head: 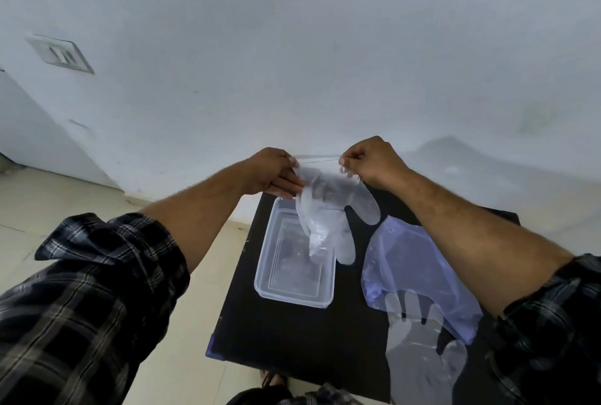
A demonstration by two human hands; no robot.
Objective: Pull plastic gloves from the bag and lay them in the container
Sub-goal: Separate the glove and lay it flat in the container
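Clear plastic fills the gap between your hands: a thin, see-through plastic glove (328, 212) hangs by its cuff, stretched across from one hand to the other. Your left hand (271, 173) pinches the cuff's left corner between thumb and fingers, the rest of the fingers lying loosely extended beneath. Your right hand (369, 162) is curled nearly into a fist, thumb and forefinger nipping the right corner. The glove's body drops from both hands toward 6 o'clock, its fingers dangling over the far end of the clear rectangular plastic container (294, 287), which sits open on the small black table (292, 333). Whether the fingertips touch the container's floor, you cannot tell from this view.

At 4 o'clock from the container, under your right forearm, lies the translucent bluish plastic bag (419, 271), flat on the table. Another clear glove (419, 349) lies spread at the bag's near edge, at about 5 o'clock from the container, its fingers pointing toward the bag.
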